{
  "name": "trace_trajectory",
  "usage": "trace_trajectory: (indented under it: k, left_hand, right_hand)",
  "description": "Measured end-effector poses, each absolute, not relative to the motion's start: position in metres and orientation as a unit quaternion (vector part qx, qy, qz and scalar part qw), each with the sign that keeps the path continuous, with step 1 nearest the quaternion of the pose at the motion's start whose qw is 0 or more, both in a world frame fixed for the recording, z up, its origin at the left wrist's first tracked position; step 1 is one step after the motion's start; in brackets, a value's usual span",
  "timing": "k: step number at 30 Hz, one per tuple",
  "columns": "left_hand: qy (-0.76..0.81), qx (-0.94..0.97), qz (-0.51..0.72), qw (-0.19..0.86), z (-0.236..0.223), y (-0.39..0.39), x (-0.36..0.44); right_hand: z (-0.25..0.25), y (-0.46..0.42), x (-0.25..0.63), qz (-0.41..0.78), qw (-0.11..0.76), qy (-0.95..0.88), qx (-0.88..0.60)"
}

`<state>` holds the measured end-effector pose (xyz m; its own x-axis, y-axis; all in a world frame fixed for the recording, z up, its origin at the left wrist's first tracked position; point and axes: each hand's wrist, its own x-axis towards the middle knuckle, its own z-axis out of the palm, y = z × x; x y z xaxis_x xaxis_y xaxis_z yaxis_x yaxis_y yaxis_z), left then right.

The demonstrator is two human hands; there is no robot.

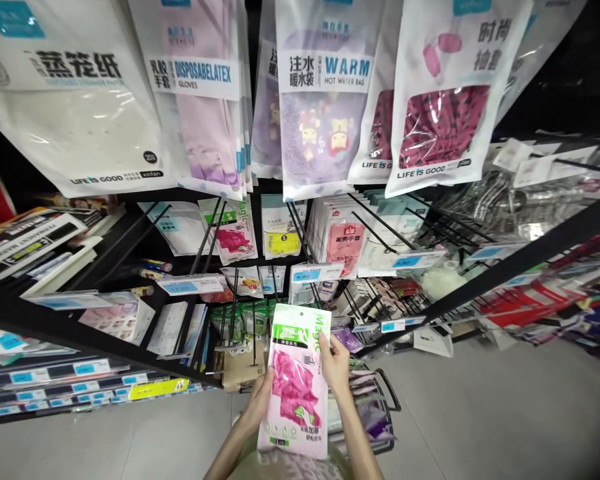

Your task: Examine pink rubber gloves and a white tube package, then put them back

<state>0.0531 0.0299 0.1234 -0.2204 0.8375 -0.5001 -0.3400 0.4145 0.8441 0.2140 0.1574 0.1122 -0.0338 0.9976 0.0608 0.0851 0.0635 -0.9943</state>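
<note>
hands (300, 383), two, perhaps gripping one packet (296, 380)

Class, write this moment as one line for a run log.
left hand: holds glove packet by lower left edge | right hand: grips its upper right edge | packet: upright before hook rack

Shop: hanging packets (325, 100), price tags (315, 273)

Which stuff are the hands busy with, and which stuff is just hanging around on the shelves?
In hand:
- pink glove packet, upright
- left hand, on its left edge
- right hand, on its right edge

Just hanging about:
- hot water bag packet
- disposable latex gloves packet
- red sleeve packet
- shopping basket on the floor
- blue price tags
</note>
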Motion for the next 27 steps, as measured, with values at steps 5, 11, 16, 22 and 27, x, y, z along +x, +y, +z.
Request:
trace_trajectory:
  k: [5, 11, 16, 22, 27]
  left_hand:
    - [0.622, 0.250, 0.473, 0.572, 0.118, 0.032, 0.053]
    - [0.625, 0.242, 0.484, 0.562, 0.118, 0.033, 0.054]
    - [0.633, 0.229, 0.485, 0.558, 0.120, 0.032, 0.053]
    - [0.579, 0.243, 0.508, 0.590, 0.114, 0.027, 0.051]
    - [0.582, 0.283, 0.501, 0.574, 0.113, 0.029, 0.050]
  right_hand:
    - [0.109, 0.157, 0.212, 0.505, 0.489, -0.509, -0.497]
    - [0.112, 0.156, 0.211, 0.532, 0.495, -0.466, -0.505]
    - [0.104, 0.157, 0.219, 0.561, 0.446, -0.502, -0.484]
    - [0.094, 0.145, 0.229, 0.582, 0.389, -0.545, -0.462]
    - [0.093, 0.144, 0.231, 0.561, 0.423, -0.514, -0.492]
